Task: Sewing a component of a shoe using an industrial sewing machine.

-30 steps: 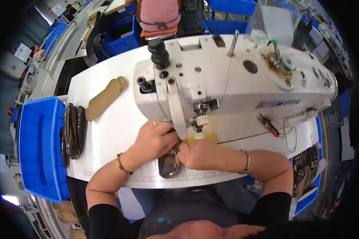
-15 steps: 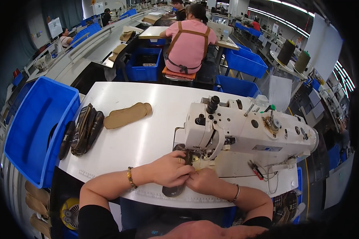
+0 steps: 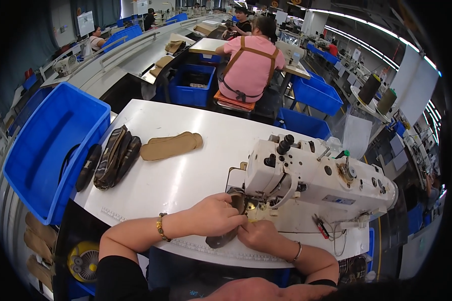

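White sewing table (image 3: pixel 186 180), dark shoe piece (image 3: pixel 229 228) pinched under closed fingers of left hand (image 3: pixel 216 215) and right hand (image 3: pixel 258 235).

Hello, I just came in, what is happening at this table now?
A person sits at a white table and works at a sewing machine. The left hand and the right hand press a dark insole-shaped piece flat beside the needle. To the left lie tan insoles, a stack of dark pieces and a blue bin. Another person in a pink shirt sits farther back, facing away.
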